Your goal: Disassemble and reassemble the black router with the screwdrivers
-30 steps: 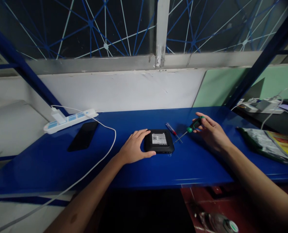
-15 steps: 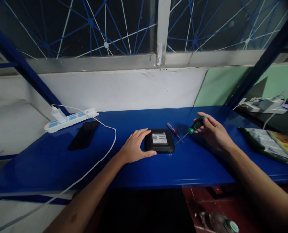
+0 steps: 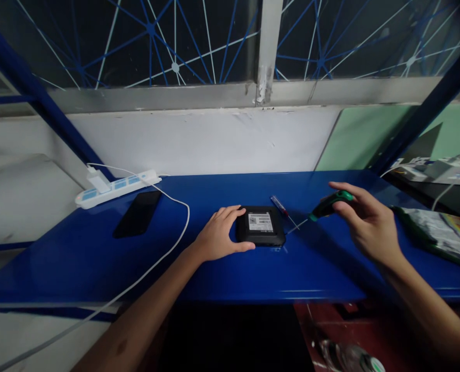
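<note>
A small black box with a white label (image 3: 261,226) lies flat on the blue bench (image 3: 222,268). My left hand (image 3: 217,238) grips its left side, thumb along the front edge and fingers over the back corner. My right hand (image 3: 367,222) is closed on a screwdriver with a green and black handle (image 3: 328,205); its thin shaft slopes down left, with the tip close to the box's right edge. A second small screwdriver with a red and blue handle (image 3: 278,204) lies on the bench just behind the box.
A white power strip (image 3: 117,189) with a plugged charger sits at the back left, its white cable (image 3: 168,248) looping over the front edge. A black phone (image 3: 137,220) lies beside it. A printed plastic bag (image 3: 439,232) lies at right. A bottle (image 3: 350,356) stands below the bench.
My right hand with the green screwdriver has drawn back to the right and a little nearer to me, the shaft now lower. My left hand stays on the black box.
</note>
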{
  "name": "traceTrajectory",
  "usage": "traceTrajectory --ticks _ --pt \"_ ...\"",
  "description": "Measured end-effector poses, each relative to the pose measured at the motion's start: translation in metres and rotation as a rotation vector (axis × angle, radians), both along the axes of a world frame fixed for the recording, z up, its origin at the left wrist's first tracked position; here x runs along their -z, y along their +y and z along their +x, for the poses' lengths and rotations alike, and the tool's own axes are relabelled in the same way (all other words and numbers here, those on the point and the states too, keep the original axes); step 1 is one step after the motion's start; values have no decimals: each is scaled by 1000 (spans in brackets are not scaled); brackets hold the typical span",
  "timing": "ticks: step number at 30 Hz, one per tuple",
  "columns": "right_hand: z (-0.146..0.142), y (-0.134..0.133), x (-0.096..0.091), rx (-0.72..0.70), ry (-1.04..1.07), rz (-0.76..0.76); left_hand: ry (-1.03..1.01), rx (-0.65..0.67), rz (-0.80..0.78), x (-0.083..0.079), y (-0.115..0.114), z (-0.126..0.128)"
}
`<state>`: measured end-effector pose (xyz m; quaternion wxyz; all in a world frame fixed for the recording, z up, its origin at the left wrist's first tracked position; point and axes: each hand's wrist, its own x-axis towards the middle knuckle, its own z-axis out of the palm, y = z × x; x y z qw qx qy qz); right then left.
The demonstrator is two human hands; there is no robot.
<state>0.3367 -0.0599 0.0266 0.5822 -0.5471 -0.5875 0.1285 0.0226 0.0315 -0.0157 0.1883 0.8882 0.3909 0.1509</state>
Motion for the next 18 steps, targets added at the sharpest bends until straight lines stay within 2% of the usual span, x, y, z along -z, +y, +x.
traceTrajectory --ticks 4,9,14,18 --pt "-12 -6 -15 -1 -160 -39 0 3 -7 0 0 -1" --pt "-20 -10 -21 -54 -165 -69 -7 17 -8 0 -1 -1" --pt "-16 -14 -17 -28 -109 -97 -5 16 -4 1 -1 -1" --pt "-3 -26 -4 63 -52 -123 -1 13 -12 2 -1 -1"
